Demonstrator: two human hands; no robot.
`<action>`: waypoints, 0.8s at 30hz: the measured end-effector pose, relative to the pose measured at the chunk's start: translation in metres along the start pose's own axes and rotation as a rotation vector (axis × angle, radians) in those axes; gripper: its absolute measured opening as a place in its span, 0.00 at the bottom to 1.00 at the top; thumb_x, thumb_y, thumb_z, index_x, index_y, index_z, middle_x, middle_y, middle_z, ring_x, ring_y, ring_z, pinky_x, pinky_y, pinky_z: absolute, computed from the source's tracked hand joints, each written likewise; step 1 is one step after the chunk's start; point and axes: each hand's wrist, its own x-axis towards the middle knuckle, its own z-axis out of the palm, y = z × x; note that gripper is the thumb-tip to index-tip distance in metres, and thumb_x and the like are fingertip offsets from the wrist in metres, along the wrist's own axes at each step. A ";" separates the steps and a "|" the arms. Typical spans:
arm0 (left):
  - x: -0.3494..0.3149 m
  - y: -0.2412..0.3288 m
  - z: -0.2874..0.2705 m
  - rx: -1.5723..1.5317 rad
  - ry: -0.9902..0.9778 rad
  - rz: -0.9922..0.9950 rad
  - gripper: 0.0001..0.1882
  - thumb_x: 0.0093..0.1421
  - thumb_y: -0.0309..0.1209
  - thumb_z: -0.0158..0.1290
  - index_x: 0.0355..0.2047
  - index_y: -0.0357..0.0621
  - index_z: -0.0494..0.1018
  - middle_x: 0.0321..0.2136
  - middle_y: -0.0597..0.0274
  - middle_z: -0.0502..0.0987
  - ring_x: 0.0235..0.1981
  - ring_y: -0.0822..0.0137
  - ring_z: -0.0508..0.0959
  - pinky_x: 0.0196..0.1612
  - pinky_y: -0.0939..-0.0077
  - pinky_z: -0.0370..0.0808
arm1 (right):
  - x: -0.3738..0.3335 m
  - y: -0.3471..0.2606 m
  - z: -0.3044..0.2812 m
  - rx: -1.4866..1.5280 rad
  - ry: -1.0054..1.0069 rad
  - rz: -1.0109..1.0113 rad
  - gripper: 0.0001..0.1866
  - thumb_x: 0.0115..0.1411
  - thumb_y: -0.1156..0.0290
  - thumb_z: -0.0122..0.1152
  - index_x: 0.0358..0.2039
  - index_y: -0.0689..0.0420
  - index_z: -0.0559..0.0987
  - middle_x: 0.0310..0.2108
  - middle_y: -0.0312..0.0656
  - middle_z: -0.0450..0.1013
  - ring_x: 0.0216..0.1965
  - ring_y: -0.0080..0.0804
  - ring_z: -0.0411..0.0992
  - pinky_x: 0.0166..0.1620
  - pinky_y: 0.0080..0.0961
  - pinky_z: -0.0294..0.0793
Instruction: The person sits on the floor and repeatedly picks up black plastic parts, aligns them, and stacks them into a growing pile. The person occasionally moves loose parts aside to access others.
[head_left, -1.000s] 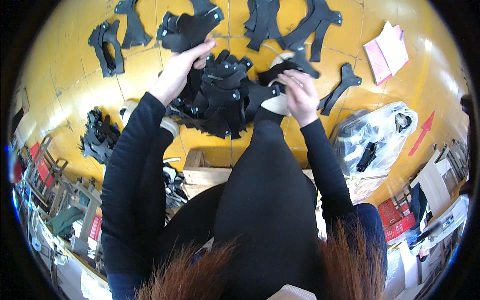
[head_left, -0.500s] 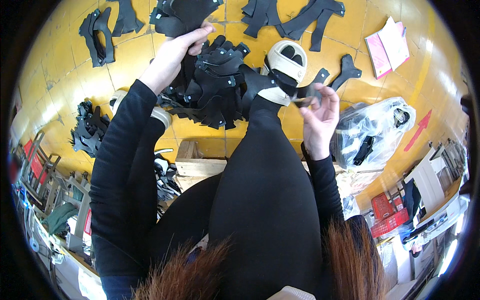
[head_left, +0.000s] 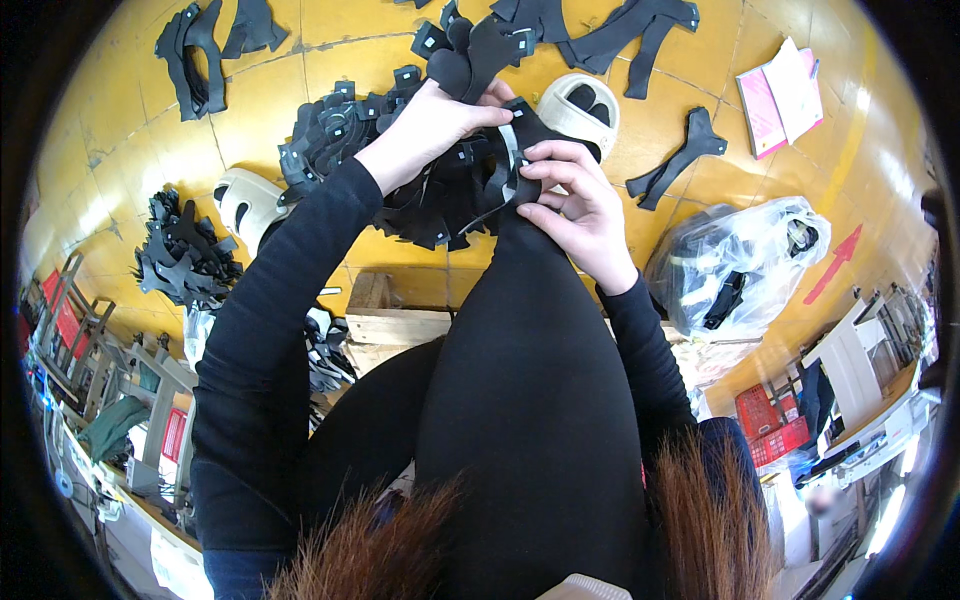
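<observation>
My left hand (head_left: pixel 430 132) is closed on a bundle of black fabric pieces (head_left: pixel 466 62), flat shapes with small pale tags at their ends. Close beside it, my right hand (head_left: pixel 585 212) pinches a black strip (head_left: pixel 524 188) that shows a pale, shiny edge where it bends. Both hands are above my raised knee. Under and behind them lies a large heap of similar black pieces (head_left: pixel 325 135), partly covered by my left forearm. Where the strip's far end goes among the pieces is hidden.
Beige clogs (head_left: pixel 580 105) are on my feet on the yellow tiled floor. More black pieces (head_left: pixel 685 150) lie around, with a smaller pile (head_left: pixel 180 250) at left. At right are a clear plastic bag (head_left: pixel 745 265) and a pink notebook (head_left: pixel 765 120). A wooden pallet (head_left: pixel 395 325) stands below me.
My left hand has moved right and down with its bundle. My right hand has come left with the black strip, so the hands are now close together. My left foot's clog shows more.
</observation>
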 end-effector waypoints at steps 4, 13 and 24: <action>0.000 0.000 -0.001 0.017 0.024 -0.012 0.13 0.58 0.31 0.64 0.43 0.47 0.78 0.31 0.75 0.77 0.28 0.83 0.68 0.31 0.86 0.64 | 0.000 0.005 0.000 0.004 0.004 -0.020 0.24 0.52 0.91 0.63 0.50 0.60 0.77 0.56 0.39 0.64 0.52 0.25 0.70 0.49 0.20 0.78; -0.002 0.012 -0.013 -0.006 0.058 -0.010 0.14 0.58 0.31 0.64 0.43 0.46 0.77 0.29 0.77 0.74 0.28 0.84 0.66 0.31 0.85 0.61 | 0.009 0.010 -0.008 0.070 0.553 -0.166 0.40 0.51 0.91 0.65 0.64 0.59 0.63 0.62 0.48 0.62 0.55 0.32 0.70 0.54 0.28 0.77; -0.008 0.060 -0.060 -0.277 0.297 0.029 0.06 0.60 0.25 0.60 0.37 0.40 0.78 0.23 0.74 0.72 0.23 0.80 0.69 0.29 0.86 0.65 | -0.065 0.011 -0.149 0.584 0.585 0.070 0.29 0.62 0.83 0.58 0.64 0.61 0.66 0.55 0.46 0.71 0.52 0.29 0.73 0.57 0.26 0.73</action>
